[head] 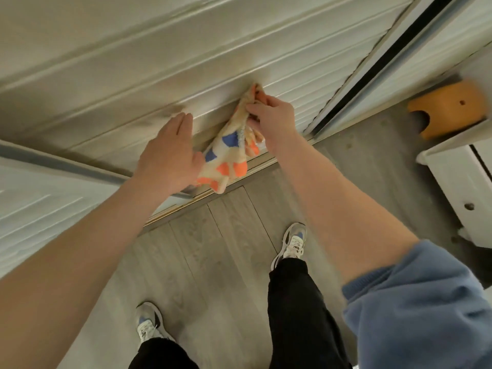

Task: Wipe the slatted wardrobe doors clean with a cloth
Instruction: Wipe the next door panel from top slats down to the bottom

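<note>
The cloth [229, 153] – cream, with blue and orange patches – is bunched in my right hand [271, 115], whose fingers curl round its upper end and press it against the slats of the wardrobe door [159, 75]. The rest of it hangs loose down toward the floor rail [186, 206]. My left hand [167, 153] lies flat on the same door just beside the cloth, fingers straight, holding nothing; its thumb side seems to touch the fabric.

I judge that I am in the middle of a wipe on the lower part of this door, close to the rail. How much is done I cannot say: the slats look evenly pale, with no clear line between wiped and unwiped, and the blur hides any dust. Another slatted panel [40, 203] shows at the left and one more [439, 43] past the dark gap at the right – both may need doing, as may everything higher up, which is cut off.

Further out are the grey plank floor [213, 249], my two trainers, a blue sleeve [426, 302] pushed up my right arm, a white cabinet [452, 187] and a blurred orange object [450, 107] I cannot identify. My right fingertips are buried in the cloth.
</note>
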